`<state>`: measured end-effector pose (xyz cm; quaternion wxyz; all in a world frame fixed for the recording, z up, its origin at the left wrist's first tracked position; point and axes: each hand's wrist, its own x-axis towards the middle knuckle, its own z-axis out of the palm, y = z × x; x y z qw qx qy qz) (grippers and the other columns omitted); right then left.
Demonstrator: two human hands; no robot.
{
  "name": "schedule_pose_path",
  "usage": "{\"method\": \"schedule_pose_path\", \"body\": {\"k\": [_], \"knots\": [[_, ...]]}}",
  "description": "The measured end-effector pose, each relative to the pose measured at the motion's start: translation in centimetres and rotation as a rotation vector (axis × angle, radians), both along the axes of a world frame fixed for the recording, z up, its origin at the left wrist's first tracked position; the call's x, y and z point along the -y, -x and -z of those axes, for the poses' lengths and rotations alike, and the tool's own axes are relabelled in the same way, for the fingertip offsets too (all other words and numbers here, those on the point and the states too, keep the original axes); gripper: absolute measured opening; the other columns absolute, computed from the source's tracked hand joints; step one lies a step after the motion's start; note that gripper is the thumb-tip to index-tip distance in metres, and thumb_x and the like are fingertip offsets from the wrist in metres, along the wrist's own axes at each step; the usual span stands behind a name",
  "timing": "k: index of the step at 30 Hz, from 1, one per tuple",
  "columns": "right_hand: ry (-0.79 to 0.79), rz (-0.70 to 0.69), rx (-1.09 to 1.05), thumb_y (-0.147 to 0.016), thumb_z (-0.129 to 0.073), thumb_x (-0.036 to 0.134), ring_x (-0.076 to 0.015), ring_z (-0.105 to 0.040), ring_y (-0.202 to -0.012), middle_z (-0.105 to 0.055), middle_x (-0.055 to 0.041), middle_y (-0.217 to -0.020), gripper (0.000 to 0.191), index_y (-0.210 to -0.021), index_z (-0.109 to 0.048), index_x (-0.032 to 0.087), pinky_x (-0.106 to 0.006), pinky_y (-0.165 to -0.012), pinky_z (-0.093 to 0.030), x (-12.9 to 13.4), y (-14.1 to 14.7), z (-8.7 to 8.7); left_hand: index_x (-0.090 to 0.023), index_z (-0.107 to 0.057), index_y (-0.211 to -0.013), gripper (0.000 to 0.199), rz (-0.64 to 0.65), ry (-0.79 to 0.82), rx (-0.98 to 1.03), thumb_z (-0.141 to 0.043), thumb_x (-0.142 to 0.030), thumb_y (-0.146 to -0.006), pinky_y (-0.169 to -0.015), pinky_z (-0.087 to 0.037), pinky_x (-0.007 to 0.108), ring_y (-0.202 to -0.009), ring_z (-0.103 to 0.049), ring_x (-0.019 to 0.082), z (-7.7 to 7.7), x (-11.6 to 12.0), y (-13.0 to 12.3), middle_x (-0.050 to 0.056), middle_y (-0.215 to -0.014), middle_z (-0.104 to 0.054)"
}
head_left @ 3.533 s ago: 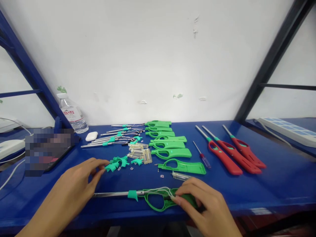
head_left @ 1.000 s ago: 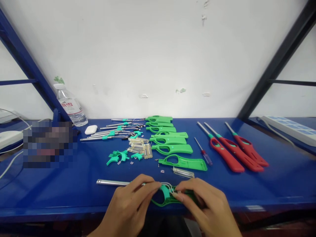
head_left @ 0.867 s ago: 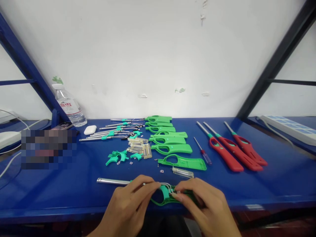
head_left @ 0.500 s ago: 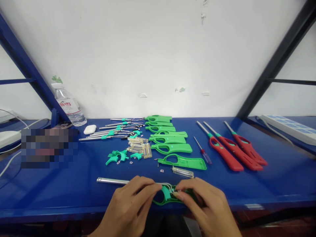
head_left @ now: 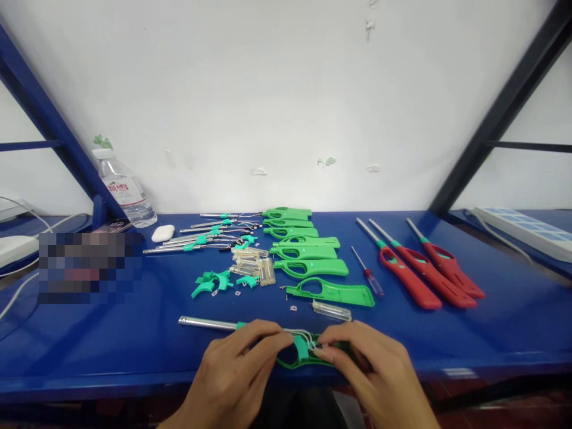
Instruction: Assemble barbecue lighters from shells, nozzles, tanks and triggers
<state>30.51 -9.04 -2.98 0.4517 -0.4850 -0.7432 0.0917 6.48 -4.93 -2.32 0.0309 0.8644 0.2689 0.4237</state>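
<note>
The left hand [head_left: 236,369] pinches the teal trigger [head_left: 302,348]; the right hand [head_left: 373,364] touches the white wires [head_left: 300,332], though whether clamped I cannot tell. Likely this steadies loose parts in the open green shell [head_left: 289,363], lying between and partly under the 2 hands. Beyond, 1 clear tank [head_left: 331,311] lies untouched, perhaps kept within reach.

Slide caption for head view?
Left hand at teal trigger, right hand at white wires, on green shell; red lighters lie right.

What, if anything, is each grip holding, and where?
Left grip: apparently the trigger, by its upper end. Right grip: at the wires, over the shell; its exact hold is hidden.
</note>
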Motion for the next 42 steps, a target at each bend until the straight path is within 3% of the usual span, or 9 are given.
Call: {"method": "schedule_pose_path", "body": {"k": [15, 23, 26, 31, 42], "knots": [[-0.083, -0.032, -0.037, -0.106, -0.063, 0.043, -0.0101, -0.069, -0.060, -0.078, 0.0069, -0.074, 0.025, -0.090, -0.074, 0.027, -0.018, -0.060, -0.053, -0.07, 0.22, -0.67, -0.024, -0.070, -0.123, 0.030, -0.054, -0.021, -0.075, -0.052, -0.007, -0.107, -0.071, -0.058, 0.020, -0.092, -0.080, 0.013, 0.31, 0.28, 0.04, 0.002, -0.111, -0.079], [-0.019, -0.005, 0.016, -0.103, -0.068, 0.044, -0.0124, -0.063, -0.055, -0.074, 0.0040, -0.070, 0.023, -0.091, -0.077, 0.026, -0.021, -0.055, -0.052, 0.02, 0.03, -0.52, -0.026, -0.067, -0.128, 0.030, -0.043, 0.040, -0.070, -0.051, -0.009, -0.108, -0.070, -0.058, 0.019, -0.090, -0.080, 0.012, 0.38, 0.31, 0.25, 0.001, -0.113, -0.078], [-0.016, 0.003, 0.036, -0.103, -0.068, 0.043, -0.0127, -0.058, -0.051, -0.072, 0.0039, -0.067, 0.022, -0.091, -0.077, 0.027, -0.023, -0.052, -0.049, 0.12, -0.08, -0.37, -0.026, -0.068, -0.128, 0.030, -0.061, 0.020, -0.056, -0.051, -0.010, -0.109, -0.072, -0.058, 0.018, -0.093, -0.079, 0.012, 0.20, 0.45, 0.46, 0.000, -0.112, -0.078], [-0.009, 0.009, 0.062, -0.102, -0.068, 0.040, -0.0130, -0.055, -0.050, -0.069, 0.0046, -0.066, 0.019, -0.091, -0.076, 0.027, -0.025, -0.050, -0.046, 0.37, -0.07, -0.47, -0.021, -0.072, -0.120, 0.028, 0.030, 0.053, -0.003, -0.051, -0.007, -0.108, -0.082, -0.060, 0.018, -0.092, -0.077, 0.012, -0.18, 0.19, 0.50, 0.004, -0.107, -0.078], [0.052, -0.118, 0.018, -0.101, -0.071, 0.028, -0.0131, -0.072, -0.075, -0.078, 0.0049, -0.087, 0.007, -0.094, -0.071, 0.027, -0.026, -0.072, -0.054, 0.42, -0.09, -0.57, -0.018, -0.073, -0.117, 0.033, 0.080, 0.079, 0.020, -0.052, 0.002, -0.101, -0.079, -0.060, 0.017, -0.091, -0.075, 0.012, -0.38, 0.26, 0.38, 0.007, -0.105, -0.074]]}}
